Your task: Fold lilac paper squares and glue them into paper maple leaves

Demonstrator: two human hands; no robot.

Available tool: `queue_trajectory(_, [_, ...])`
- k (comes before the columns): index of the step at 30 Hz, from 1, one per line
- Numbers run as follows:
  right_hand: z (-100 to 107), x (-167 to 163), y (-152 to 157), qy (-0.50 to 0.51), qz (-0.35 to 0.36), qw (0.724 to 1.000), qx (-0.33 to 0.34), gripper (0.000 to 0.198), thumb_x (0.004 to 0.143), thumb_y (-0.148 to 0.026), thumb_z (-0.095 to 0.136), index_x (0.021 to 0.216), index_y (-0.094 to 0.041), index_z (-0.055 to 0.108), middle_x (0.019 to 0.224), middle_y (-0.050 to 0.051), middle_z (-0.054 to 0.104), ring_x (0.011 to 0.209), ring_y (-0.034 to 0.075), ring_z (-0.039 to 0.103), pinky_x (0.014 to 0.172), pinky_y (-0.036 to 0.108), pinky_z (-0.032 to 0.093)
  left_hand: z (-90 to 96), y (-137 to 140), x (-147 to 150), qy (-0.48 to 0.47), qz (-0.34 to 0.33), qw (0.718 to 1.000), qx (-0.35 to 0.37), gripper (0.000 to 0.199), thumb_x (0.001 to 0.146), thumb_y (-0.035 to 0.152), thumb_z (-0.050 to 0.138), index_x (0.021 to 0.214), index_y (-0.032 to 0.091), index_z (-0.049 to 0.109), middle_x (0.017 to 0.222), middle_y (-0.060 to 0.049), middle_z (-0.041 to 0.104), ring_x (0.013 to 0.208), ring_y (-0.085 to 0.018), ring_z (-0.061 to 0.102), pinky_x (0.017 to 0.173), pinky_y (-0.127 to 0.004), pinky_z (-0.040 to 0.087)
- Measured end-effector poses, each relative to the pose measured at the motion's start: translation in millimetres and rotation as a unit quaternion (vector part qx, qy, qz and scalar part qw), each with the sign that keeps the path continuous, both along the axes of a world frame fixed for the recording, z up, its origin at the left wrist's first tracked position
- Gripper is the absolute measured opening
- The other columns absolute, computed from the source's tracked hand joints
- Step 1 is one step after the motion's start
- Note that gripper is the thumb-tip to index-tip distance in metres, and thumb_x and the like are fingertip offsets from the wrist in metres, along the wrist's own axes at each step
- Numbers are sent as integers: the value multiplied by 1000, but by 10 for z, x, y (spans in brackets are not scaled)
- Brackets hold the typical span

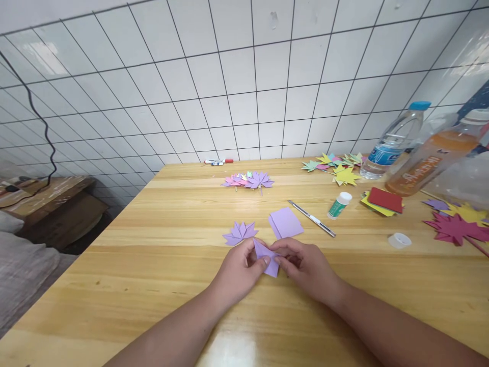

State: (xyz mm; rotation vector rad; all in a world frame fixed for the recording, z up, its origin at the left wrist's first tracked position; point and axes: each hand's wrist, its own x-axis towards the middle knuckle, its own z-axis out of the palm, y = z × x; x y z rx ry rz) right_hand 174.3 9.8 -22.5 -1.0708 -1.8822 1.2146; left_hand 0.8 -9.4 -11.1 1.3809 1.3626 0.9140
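Note:
A small piece of folded purple paper (272,267) is held between my two hands over the wooden table. My left hand (241,266) pinches its left side, thumb on top. At its right edge, the thumb and fingers of my right hand (305,265) grip the same paper. Just beyond my left hand lies a purple folded paper leaf (240,232), made of several pointed pieces. Past my right hand rests a stack of square purple paper sheets (286,223), with a craft knife (312,218) lying slantwise beside it.
A glue stick (340,206) and its loose cap (399,240) stand right of the knife. Farther right are red and yellow paper squares (385,200), a water bottle (395,140), an orange drink bottle (435,158) and a dark red paper leaf (456,228). Markers (219,162) lie by the tiled wall.

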Motion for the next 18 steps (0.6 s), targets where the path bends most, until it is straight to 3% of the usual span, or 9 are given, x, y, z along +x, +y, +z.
queue_trajectory(6, [76, -1, -47, -50, 33, 997, 55, 25, 81, -15, 47, 97, -26, 62, 89, 0, 69, 73, 14, 62, 63, 24, 46, 16, -6, -13, 0, -35, 999, 2, 14, 70, 19, 57, 84, 18, 58, 77, 0, 60, 67, -14, 53, 59, -22, 38])
queue_trajectory(13, [62, 14, 13, 6, -16, 1000, -10, 18, 80, -19, 49, 94, -22, 59, 81, 1, 67, 71, 13, 61, 61, 23, 47, 11, 14, -5, -12, -41, 999, -24, 19, 68, 13, 51, 86, 19, 55, 71, 2, 56, 66, -13, 53, 57, -22, 37])
queue_trajectory(18, [61, 32, 36, 12, -34, 999, -40, 19, 81, -23, 48, 99, -21, 56, 73, 0, 61, 62, 12, 56, 53, 22, 45, -20, 31, -16, -39, -25, 998, -35, 8, 72, 24, 55, 76, 16, 54, 68, 1, 57, 63, -13, 53, 55, -22, 37])
